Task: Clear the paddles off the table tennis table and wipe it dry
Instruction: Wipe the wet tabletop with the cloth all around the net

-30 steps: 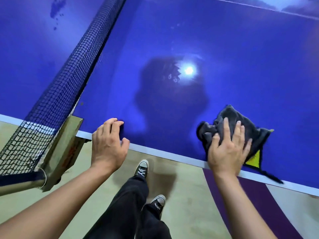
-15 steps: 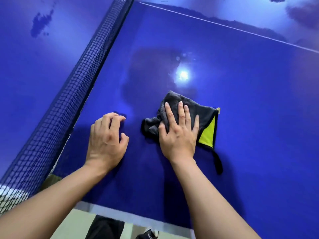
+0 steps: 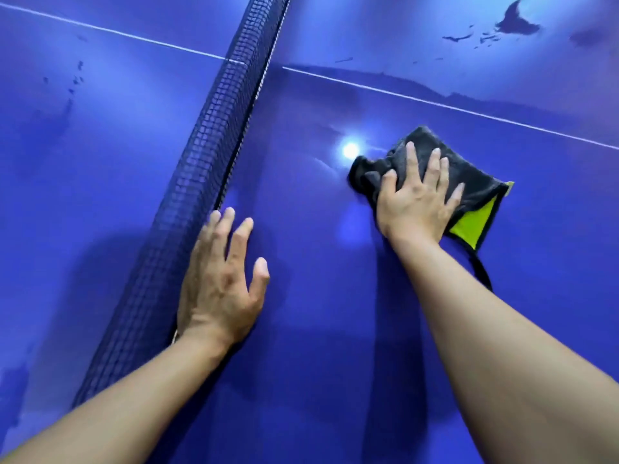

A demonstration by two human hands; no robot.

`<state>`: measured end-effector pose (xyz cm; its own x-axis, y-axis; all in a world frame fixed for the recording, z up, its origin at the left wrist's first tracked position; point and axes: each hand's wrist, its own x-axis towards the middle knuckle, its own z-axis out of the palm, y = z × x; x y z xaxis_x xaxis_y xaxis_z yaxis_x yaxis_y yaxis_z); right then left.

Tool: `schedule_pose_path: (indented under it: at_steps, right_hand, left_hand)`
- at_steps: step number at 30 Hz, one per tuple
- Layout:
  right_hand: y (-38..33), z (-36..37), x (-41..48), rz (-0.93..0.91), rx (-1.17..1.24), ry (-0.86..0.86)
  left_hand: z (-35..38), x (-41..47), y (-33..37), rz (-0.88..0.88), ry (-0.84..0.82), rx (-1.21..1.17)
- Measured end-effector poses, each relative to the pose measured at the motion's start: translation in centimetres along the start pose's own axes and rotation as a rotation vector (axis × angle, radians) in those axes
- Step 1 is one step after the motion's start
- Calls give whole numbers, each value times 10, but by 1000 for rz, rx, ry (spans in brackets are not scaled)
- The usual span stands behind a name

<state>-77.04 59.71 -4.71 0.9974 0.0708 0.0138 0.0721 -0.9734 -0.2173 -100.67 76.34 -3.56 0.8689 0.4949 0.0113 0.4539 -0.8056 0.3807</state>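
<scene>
- The table tennis table (image 3: 318, 346) fills the view, blue and glossy. No paddles are in sight on it, so I judge the clearing done and the drying under way.
- The net (image 3: 207, 155) runs from 12 o'clock down to 8 o'clock and splits the two halves.
- The left hand (image 3: 221, 283), near centre, lies flat on the table just beside the net with its fingers spread. It holds nothing and looks like a brace.
- The right hand (image 3: 415, 199), at 2 o'clock, presses flat with its fingers fanned wide on the cloth (image 3: 480, 194) and does not grip it.
- The cloth is dark grey and rumpled at its 9 o'clock end. A yellow-green underside is folded out at 4 o'clock and a loop trails toward 5 o'clock.
- Wet patches (image 3: 516, 23) sit far off at 1 o'clock, and smaller spots (image 3: 75, 80) lie across the net at 10 o'clock.
- To do this well, keep the palm flat and the pressure even, and overlap the strokes out past the white line (image 3: 435, 102) toward those patches. Refold to a dry face as the cloth soaks, and lean on the braced hand, not the net.
- Writing: no brand or label can be read.
</scene>
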Motion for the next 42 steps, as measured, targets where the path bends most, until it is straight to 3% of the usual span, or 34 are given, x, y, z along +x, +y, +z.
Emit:
schedule_pose_path:
  at_steps: [3, 5, 12, 16, 22, 25, 28, 32, 34, 38, 42]
  right_hand:
    - [-35, 8, 33, 89, 3, 11]
    - [-70, 17, 45, 49, 11, 14]
    - [-192, 41, 34, -445, 35, -129]
    - [-147, 31, 40, -440, 88, -97]
    - [20, -5, 55, 18, 48, 26]
    - [28, -9, 54, 154, 60, 63]
    - [-39, 5, 30, 64, 34, 55]
    - [-150, 36, -42, -409, 25, -25]
    - [-167, 40, -56, -530, 40, -80]
    - [-108, 25, -55, -495, 57, -41]
    - [5, -3, -60, -186, 55, 21]
  left_hand:
    - [0, 2, 0, 4, -7, 4]
    - [2, 4, -2, 2, -9, 8]
    - [5, 6, -5, 10, 43, 14]
    - [4, 6, -5, 5, 48, 13]
    - [2, 4, 0, -18, 14, -23]
    - [3, 4, 0, -22, 27, -39]
    - [3, 3, 1, -20, 24, -45]
    - [3, 4, -1, -8, 55, -21]
    - [3, 2, -1, 3, 81, -4]
    - [3, 2, -1, -7, 102, 46]
    - [-2, -3, 0, -12, 54, 68]
